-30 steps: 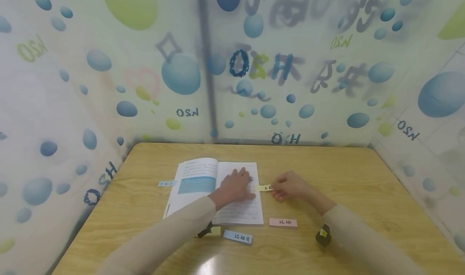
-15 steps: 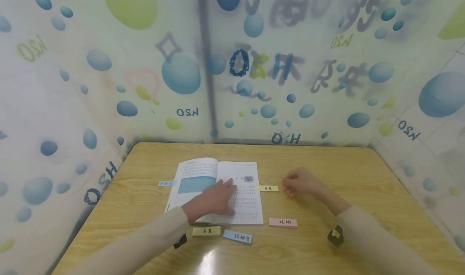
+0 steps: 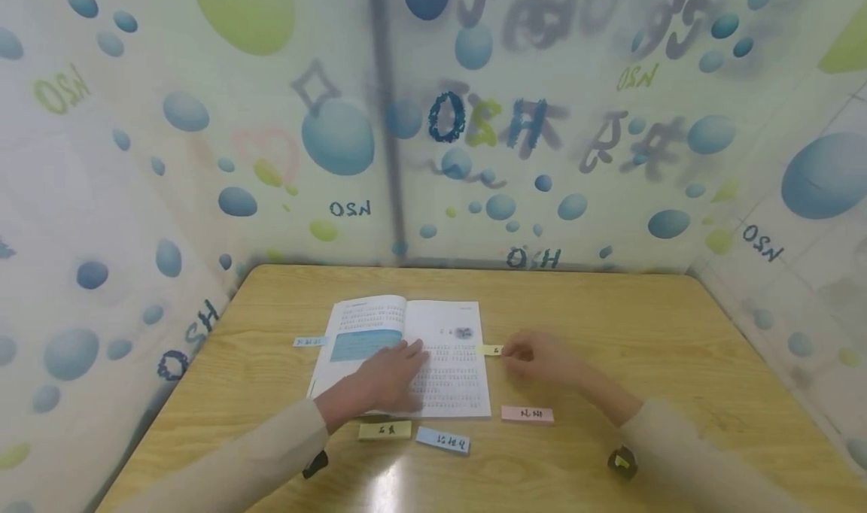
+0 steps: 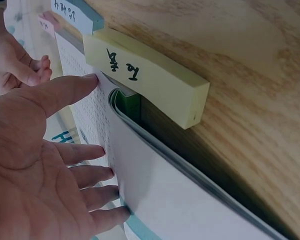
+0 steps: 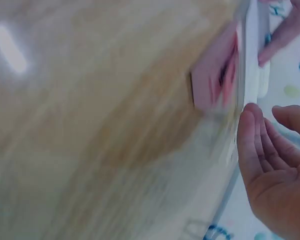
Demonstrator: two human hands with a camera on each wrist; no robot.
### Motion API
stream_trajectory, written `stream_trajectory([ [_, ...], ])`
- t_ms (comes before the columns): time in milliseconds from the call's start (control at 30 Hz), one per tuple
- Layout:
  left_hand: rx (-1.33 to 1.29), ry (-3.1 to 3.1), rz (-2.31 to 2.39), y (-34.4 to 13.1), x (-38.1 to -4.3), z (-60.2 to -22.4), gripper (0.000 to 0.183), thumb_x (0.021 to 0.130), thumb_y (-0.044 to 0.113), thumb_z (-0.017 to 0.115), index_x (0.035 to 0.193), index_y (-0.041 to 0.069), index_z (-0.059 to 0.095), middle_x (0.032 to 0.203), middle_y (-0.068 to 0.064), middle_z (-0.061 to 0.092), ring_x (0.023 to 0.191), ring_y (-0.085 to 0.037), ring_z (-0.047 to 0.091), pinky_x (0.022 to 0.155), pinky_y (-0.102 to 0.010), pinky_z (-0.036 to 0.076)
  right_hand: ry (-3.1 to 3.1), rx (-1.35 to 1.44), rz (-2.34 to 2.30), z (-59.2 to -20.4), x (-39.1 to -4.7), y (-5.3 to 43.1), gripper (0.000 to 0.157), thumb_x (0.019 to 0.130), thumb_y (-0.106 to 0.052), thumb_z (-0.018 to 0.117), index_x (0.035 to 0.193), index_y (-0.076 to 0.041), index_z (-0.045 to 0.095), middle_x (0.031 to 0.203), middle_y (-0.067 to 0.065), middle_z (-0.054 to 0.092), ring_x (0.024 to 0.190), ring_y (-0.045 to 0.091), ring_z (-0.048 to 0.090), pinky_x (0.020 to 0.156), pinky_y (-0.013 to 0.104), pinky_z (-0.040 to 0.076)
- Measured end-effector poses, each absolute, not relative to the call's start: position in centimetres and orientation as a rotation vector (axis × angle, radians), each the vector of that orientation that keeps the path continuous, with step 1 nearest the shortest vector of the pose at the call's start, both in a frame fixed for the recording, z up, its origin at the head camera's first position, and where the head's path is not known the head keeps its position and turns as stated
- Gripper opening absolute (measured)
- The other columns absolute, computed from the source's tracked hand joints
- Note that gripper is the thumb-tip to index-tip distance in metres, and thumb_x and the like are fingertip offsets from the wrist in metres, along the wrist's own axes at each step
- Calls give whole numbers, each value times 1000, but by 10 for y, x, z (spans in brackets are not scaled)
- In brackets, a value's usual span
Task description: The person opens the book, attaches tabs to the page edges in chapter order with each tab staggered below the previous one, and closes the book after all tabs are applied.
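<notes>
An open book (image 3: pixel 450 393) lies on the wooden table, and my left hand (image 3: pixel 389 377) rests with spread fingers across its middle. In the left wrist view the fingertips of that hand (image 4: pixel 45 165) touch the page. A yellow sticky tab (image 3: pixel 491 350) juts out from the right page. My right hand (image 3: pixel 547 364) is at this tab's outer end and covers part of it. In the right wrist view, the right hand's (image 5: pixel 277 170) thumb stands apart from its loosely bent fingers. On the left page's edge a blue sticky tab (image 3: pixel 309 341) sticks out.
Below the book lie a yellow sticky-note pad (image 3: pixel 384 431) and a blue one, the blue pad (image 3: pixel 443 441). A pink pad (image 3: pixel 527 415) lies right of them. All bear handwriting. A patterned wall (image 3: pixel 582 159) borders the table (image 3: pixel 609 295) at the back.
My left hand has slid left and down over the book, from the right page toward the fold. My right hand drew away from the yellow tab, then came back to it.
</notes>
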State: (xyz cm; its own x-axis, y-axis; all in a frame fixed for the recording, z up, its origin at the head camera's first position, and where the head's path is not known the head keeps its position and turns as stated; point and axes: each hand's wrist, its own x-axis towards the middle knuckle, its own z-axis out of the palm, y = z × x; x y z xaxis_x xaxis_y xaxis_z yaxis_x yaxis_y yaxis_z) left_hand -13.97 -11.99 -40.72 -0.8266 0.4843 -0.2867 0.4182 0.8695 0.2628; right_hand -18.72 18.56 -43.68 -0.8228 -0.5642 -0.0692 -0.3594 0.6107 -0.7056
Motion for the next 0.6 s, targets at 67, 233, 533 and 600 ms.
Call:
stream_trajectory([
  [67,682,2693,282,-122,-137,-406,79,86,31,80,151,3,45,161,-18,31,147,-40,27,117,-55,24,2609,-801,-938,-435,-179,178,11,99,-19,69,109,-16,72,96,-11,67,90,10,64,79,31,56],
  [233,719,2693,295,-126,-133,-406,79,86,32,80,151,3,46,161,-19,31,147,-40,26,117,-56,24,2628,-949,-826,-433,-162,161,27,95,-22,74,120,-12,69,108,-8,66,99,10,62,86,32,55],
  [533,758,2700,297,-134,-131,-414,79,86,36,80,151,4,47,161,-18,32,148,-39,24,117,-55,24,2577,-1270,-608,-442,-149,145,51,89,-29,80,132,-8,64,142,5,55,131,21,50,111,39,40],
  [600,760,2700,302,-134,-131,-414,80,86,37,81,151,4,47,161,-17,32,148,-39,24,117,-55,24,2590,-1290,-561,-442,-148,143,52,87,-31,81,131,-8,65,143,5,55,132,22,50,110,39,40],
])
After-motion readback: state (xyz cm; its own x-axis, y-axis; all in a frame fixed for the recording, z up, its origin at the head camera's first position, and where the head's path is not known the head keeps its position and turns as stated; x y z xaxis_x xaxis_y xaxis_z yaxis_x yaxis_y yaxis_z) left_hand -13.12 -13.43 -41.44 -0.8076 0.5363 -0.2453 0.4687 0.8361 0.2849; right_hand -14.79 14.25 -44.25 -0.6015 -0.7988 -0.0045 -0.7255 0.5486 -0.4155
